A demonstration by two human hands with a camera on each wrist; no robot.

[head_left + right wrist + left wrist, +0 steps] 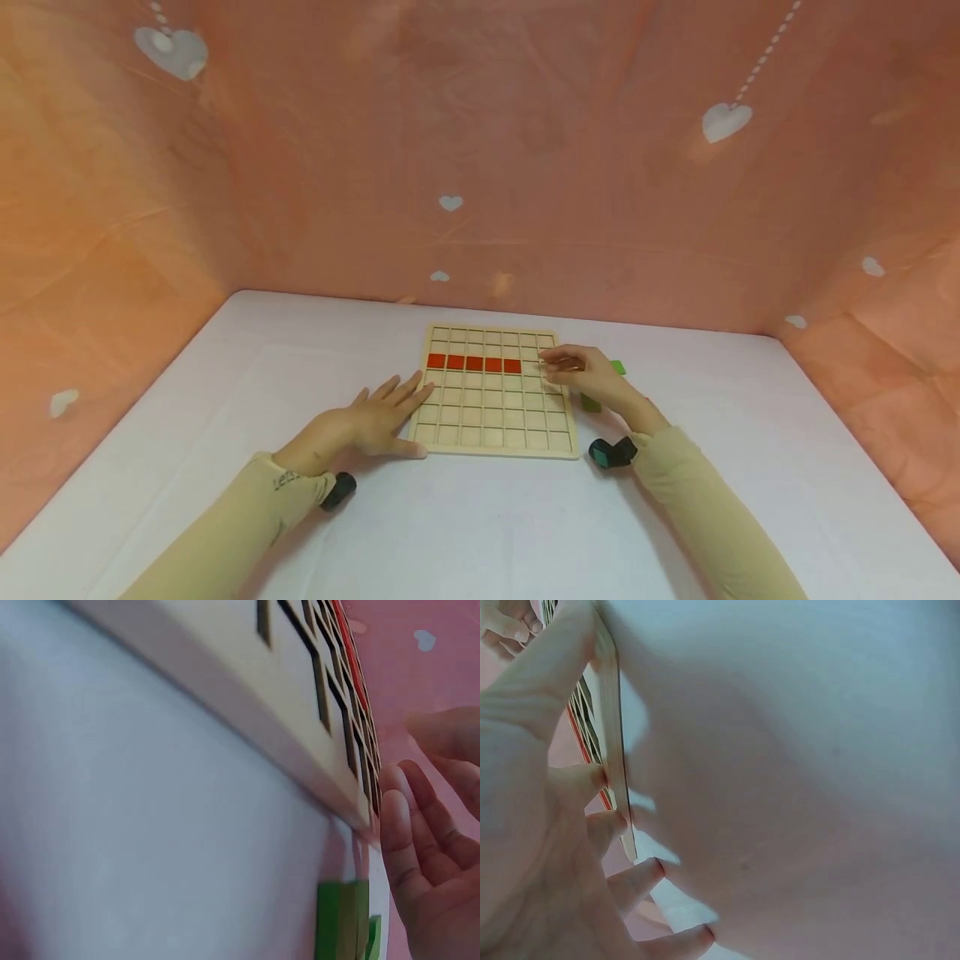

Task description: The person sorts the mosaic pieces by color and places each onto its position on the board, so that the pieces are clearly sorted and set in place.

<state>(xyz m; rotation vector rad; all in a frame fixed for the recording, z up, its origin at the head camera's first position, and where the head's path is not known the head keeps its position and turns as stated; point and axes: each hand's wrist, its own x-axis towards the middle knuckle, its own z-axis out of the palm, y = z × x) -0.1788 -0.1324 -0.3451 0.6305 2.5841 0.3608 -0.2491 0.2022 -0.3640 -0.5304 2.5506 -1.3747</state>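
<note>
A light wooden grid board (472, 413) lies on the table, with a row of several red square tiles (474, 363) in its cells toward the far side. My left hand (375, 423) is spread at the board's left edge. Its thumb lies at the near left corner, and some fingertips touch the board's side (612, 727). Over the right part of the board hovers my right hand (592, 377), fingers bent and thumb apart from them. No piece is visible between the fingers and thumb (442, 735) in the right wrist view. The cells under that hand are hidden.
Green pieces (591, 403) lie right of the board, partly behind the right hand; another green piece (618, 367) is farther back. A white cloth (465, 533) covers the table. Pink drapes (480, 167) with white hearts stand behind and at both sides.
</note>
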